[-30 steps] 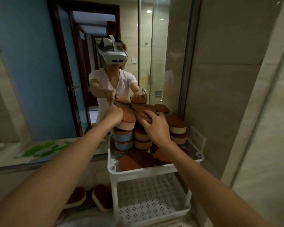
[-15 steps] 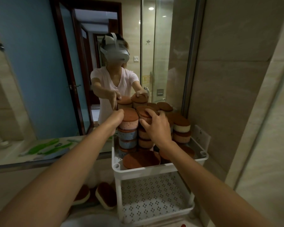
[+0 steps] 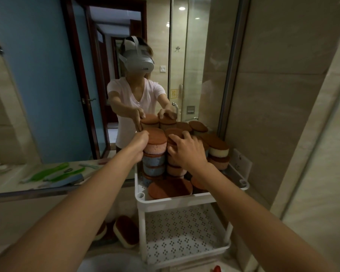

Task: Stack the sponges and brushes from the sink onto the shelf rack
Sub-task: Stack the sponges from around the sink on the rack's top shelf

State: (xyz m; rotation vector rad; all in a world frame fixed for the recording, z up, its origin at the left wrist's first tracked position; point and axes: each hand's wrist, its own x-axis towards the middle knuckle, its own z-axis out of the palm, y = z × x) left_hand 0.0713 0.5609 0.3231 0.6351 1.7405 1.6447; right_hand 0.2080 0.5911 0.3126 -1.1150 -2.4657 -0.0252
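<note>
Left hand (image 3: 140, 142): curled tight against the left side of the pink sponge (image 3: 155, 148) that tops the left stack; whether I pinch its edge or only press it, I cannot tell.
Right hand (image 3: 186, 152): fingers spread and bent over the top sponge (image 3: 174, 134) of the middle stack, holding it from the front.
Relation that matters: both stacks stand upright, touching, directly between my hands. Each hand is nearest its own stack, so I judge squeezing inward would square them.
Rack (image 3: 185, 199): white; the top tray is crowded with sponges, one flat brown sponge (image 3: 170, 188) lying at the front, and the perforated lower shelf (image 3: 183, 230) is bare.
Left over: loose sponges (image 3: 126, 232) lie low beside the rack.
Room: mirror behind, tiled wall right; tight.
</note>
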